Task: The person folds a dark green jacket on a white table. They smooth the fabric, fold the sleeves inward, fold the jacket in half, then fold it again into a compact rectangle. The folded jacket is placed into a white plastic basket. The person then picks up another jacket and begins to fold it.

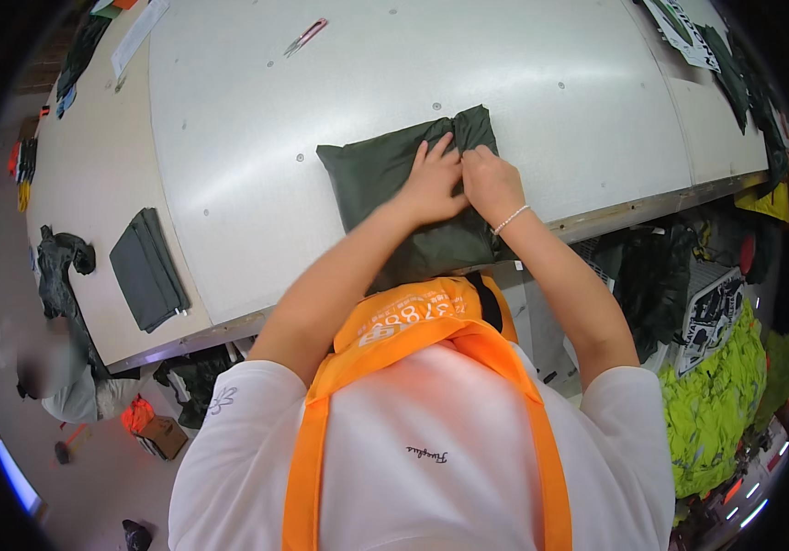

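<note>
A dark green fabric pouch [371, 170], plump and roughly square, lies on the pale table in front of me, its near edge close to my orange apron. My left hand [432, 185] rests flat on top of it with the fingers spread. Beside it, my right hand [493, 185] is closed in a pinch at the pouch's right side, along a seam or opening edge. Its fingertips hide the exact bit of cloth they grip. A beaded bracelet [511, 220] circles my right wrist.
Small pink-handled thread snips [306, 37] lie far off on the table [238, 119]. To the left is a folded dark green cloth stack [148, 269]. Dark garments hang at the far right edge; bright yellow-green clothing [720, 404] is heaped below. Another person is at the left.
</note>
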Demonstrator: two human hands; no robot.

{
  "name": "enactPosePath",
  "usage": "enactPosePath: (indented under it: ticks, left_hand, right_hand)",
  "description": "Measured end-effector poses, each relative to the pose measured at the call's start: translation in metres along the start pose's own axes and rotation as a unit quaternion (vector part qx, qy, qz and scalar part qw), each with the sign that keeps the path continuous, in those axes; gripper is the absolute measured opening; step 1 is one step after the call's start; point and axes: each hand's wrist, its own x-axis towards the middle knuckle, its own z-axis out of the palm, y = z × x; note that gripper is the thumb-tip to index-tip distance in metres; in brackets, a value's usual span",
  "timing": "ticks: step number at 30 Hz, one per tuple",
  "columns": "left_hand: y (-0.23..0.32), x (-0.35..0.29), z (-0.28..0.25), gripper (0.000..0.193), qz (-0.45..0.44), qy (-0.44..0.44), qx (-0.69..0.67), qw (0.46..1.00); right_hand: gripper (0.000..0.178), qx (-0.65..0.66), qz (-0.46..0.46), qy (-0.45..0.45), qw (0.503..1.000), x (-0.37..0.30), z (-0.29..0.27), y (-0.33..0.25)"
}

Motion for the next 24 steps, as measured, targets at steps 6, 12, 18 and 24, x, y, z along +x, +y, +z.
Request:
enactPosePath:
  ticks: [6, 12, 18, 24]
  left_hand:
    - [-0.021, -0.024, -0.034, 0.065, -0.041, 0.127, 0.211, 0.968]
    - [-0.054, -0.019, -0.009, 0.082, -0.055, 0.109, 0.144, 0.982]
    - [-0.05, -0.014, -0.011, 0.079, -0.106, 0.121, 0.085, 0.983]
    - [-0.066, 0.008, -0.017, 0.049, -0.202, 0.13, -0.06, 0.969]
  right_hand:
    - [0.007, 0.058, -0.019, 0.047, 0.997, 0.009, -0.015, -0.022]
    - [0.017, 0.074, -0.081, 0.019, 0.994, 0.021, 0.03, -0.012]
    - [0.025, 0.06, 0.062, -0.187, 0.979, 0.092, 0.014, -0.011]
    - [0.02, -0.006, 0.039, -0.336, 0.941, 0.13, 0.023, -0.008]
